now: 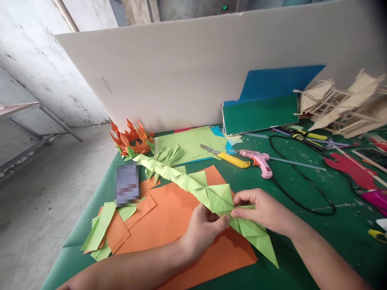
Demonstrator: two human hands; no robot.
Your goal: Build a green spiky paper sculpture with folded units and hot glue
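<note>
On our green worktop (pixel 298 183), the broad orange sheet (pixel 163 213) lies beneath part of the folded green paper strip (pixel 208 198), whose long axis runs from far left to near right. Our left hand (pixel 201 229) and right hand (pixel 260 209), fingers nearly closed, both pinch it toward its near-right end; the right is nearer that tip.

Far edge: blocked by white board (pixel 181 80)
Middle: crossed by folded green strip (pixel 211 197)
Right: obstructed by looped black cord (pixel 328 214)
Near right: passage left over counter (pixel 347 237) below cord
</note>
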